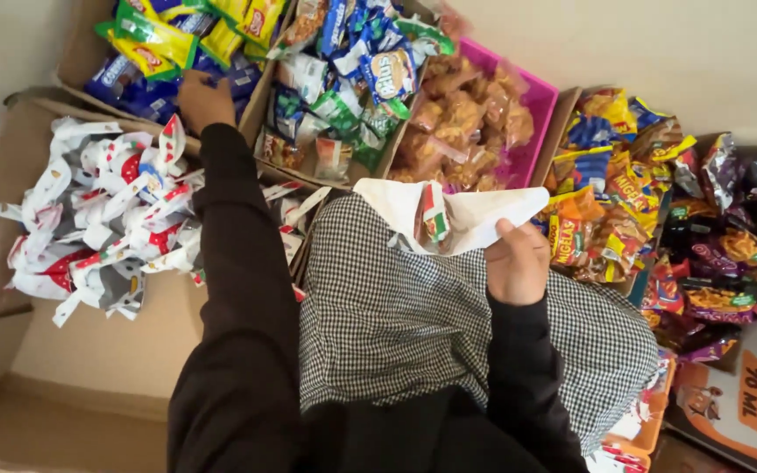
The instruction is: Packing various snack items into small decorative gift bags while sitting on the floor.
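Reaching across the stock, the left hand (pixel 204 101) lies in the cardboard box of blue and yellow snack packets (pixel 164 48) at top left, knuckles up, fingers curled down among the packets; whether it grips one, I cannot tell. The right hand (pixel 517 261) is closed around the rim of a white paper bag (pixel 449 215), thumb on top, pinching the edge so the mouth stands open over the lap.

Item: white paper bag, soft, creased, with a red and green printed patch showing inside. It rests on a black-and-white checked cloth (pixel 405 324) that covers the person's lap, at centre frame.

Item: heap of flat white bags with red and green print (pixel 102 215), loose and tangled, on a cardboard surface at left, just beside the left sleeve.

Item: second cardboard box (pixel 343 88), top centre, holding mixed packets in green, white and blue, packed tight.

Item: pink plastic crate (pixel 532 105), right of that box, filled with clear pouches of orange-brown snacks.

Item: third box (pixel 611 175) at right, with yellow, orange and blue packets; several touch the paper bag's edge.

Item: dark purple and black foil packets (pixel 729 254), piled at far right against the wall.

Item: large carton face in black, white and orange (pixel 746 394), bottom right, partly cut off by the frame.

Obstruction: the black sleeves cover part of the white bag heap and part of the checked cloth.
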